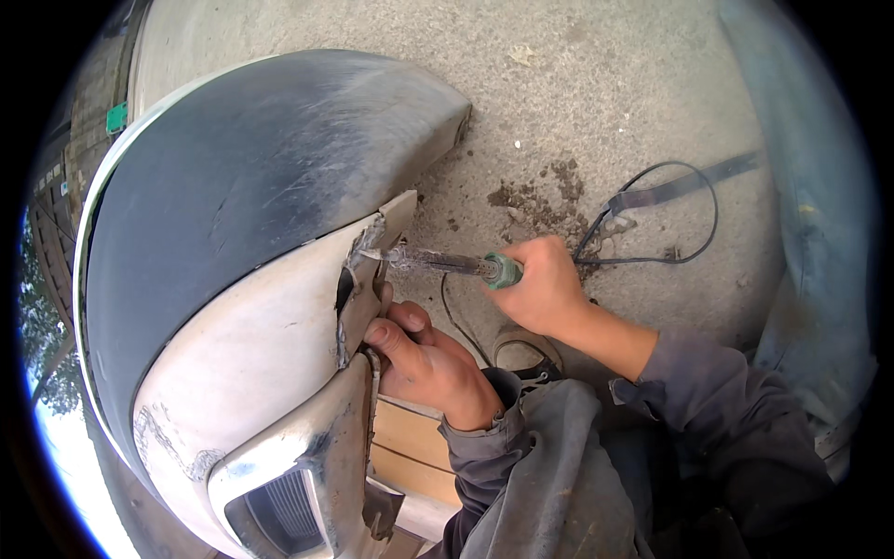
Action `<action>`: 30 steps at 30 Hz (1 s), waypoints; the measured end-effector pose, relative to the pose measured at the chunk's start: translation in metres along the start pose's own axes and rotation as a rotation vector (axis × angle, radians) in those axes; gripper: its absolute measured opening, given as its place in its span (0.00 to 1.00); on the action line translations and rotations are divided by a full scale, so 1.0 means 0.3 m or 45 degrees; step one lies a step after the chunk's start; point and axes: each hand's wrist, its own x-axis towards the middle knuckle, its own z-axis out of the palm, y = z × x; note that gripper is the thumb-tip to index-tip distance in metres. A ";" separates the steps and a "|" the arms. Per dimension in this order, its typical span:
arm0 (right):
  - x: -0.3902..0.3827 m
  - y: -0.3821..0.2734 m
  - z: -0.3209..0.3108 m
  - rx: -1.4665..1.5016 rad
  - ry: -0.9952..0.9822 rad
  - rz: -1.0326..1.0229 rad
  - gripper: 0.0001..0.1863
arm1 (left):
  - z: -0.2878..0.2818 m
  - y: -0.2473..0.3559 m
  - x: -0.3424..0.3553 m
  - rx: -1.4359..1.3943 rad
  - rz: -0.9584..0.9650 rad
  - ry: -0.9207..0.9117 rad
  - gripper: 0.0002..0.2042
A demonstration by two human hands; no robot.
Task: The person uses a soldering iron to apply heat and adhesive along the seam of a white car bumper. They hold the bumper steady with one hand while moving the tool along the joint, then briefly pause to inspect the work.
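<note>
My right hand (545, 289) is closed around the green handle of a soldering-iron-like tool (445, 262), whose metal tip rests at a rough, torn seam (357, 289) on the edge of a pale plastic bumper panel (242, 345). My left hand (419, 363) grips that panel edge just below the tip, thumb in front, fingers partly hidden behind it. The bumper's large scuffed dark-grey section (242, 177) curves above the pale part, and a slatted vent with a silver surround (279, 512) sits low at the left.
A thin black cable (684, 261) loops on the concrete floor (596, 74) beside a dark strap (722, 170) and crumbled dirt (545, 200). A tan board (410, 438) lies under my left forearm. A blue-grey sheet (810, 233) runs along the right side.
</note>
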 end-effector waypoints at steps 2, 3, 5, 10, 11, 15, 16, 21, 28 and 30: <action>0.008 0.007 -0.030 -0.013 -0.013 0.050 0.11 | 0.018 0.009 -0.004 0.004 0.018 0.029 0.24; 0.014 0.005 -0.051 -0.022 -0.021 0.072 0.13 | 0.027 0.013 -0.004 0.004 0.027 0.047 0.23; 0.032 -0.031 -0.116 -0.017 -0.039 0.185 0.16 | 0.029 0.003 -0.008 -0.010 0.024 0.038 0.24; 0.002 -0.203 -0.313 -0.067 -0.163 0.192 0.24 | -0.016 -0.014 -0.003 0.039 -0.033 0.044 0.23; -0.012 -0.231 -0.372 -0.096 -0.198 0.184 0.24 | -0.019 -0.019 -0.004 0.029 0.000 0.019 0.22; -0.047 -0.354 -0.535 -0.374 -0.313 -0.038 0.19 | -0.005 -0.005 0.005 -0.014 0.083 0.038 0.20; -0.045 -0.377 -0.552 -0.381 -0.411 -0.022 0.18 | -0.016 -0.004 0.013 -0.009 0.106 0.034 0.19; -0.066 -0.443 -0.522 -0.250 -0.628 0.182 0.17 | -0.008 -0.016 -0.003 -0.041 0.020 0.005 0.16; 0.094 -0.316 -0.490 -0.219 -0.313 0.027 0.16 | -0.043 -0.017 -0.005 0.018 0.027 0.004 0.17; 0.208 -0.244 -0.465 -0.130 -0.269 0.010 0.17 | -0.053 -0.006 -0.004 0.022 -0.019 0.092 0.17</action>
